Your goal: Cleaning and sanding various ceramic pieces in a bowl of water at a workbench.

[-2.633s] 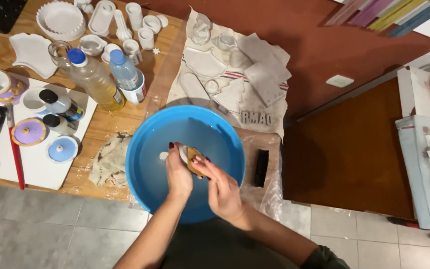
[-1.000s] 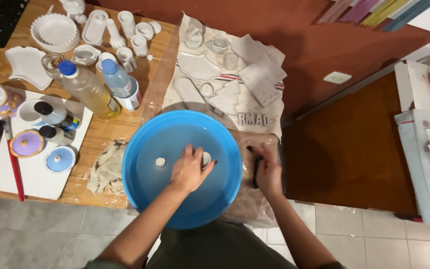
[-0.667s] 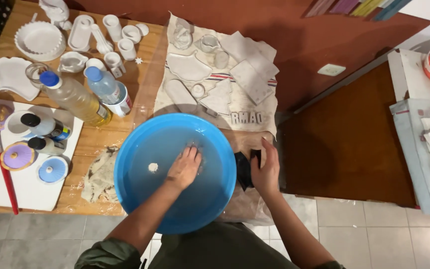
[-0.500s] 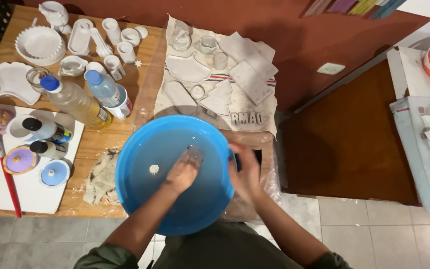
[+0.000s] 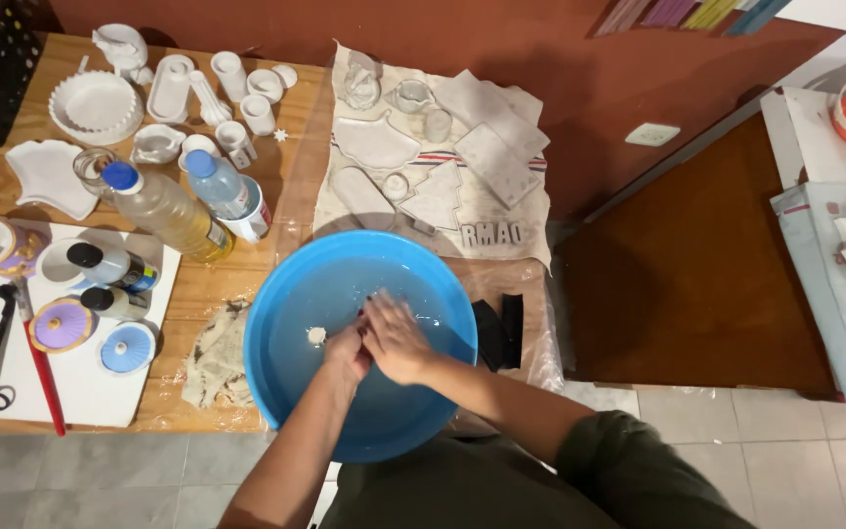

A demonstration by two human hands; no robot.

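Just below the centre of the frame, both hands meet inside a round blue plastic basin [image 5: 286,382] of water: the right hand [image 5: 396,338] lies curled over the left hand [image 5: 347,355], fingers bent together, though whether they clasp anything between them cannot be told. A small white lump [image 5: 316,335] lies in the basin just left of the left hand, apart from it. The basin sits on a plastic-covered wooden table [image 5: 291,181], with a crumpled beige rag [image 5: 212,355] at its left rim, a black object [image 5: 498,331] at its right rim, and two clear plastic bottles with blue caps [image 5: 183,201] to the upper left.
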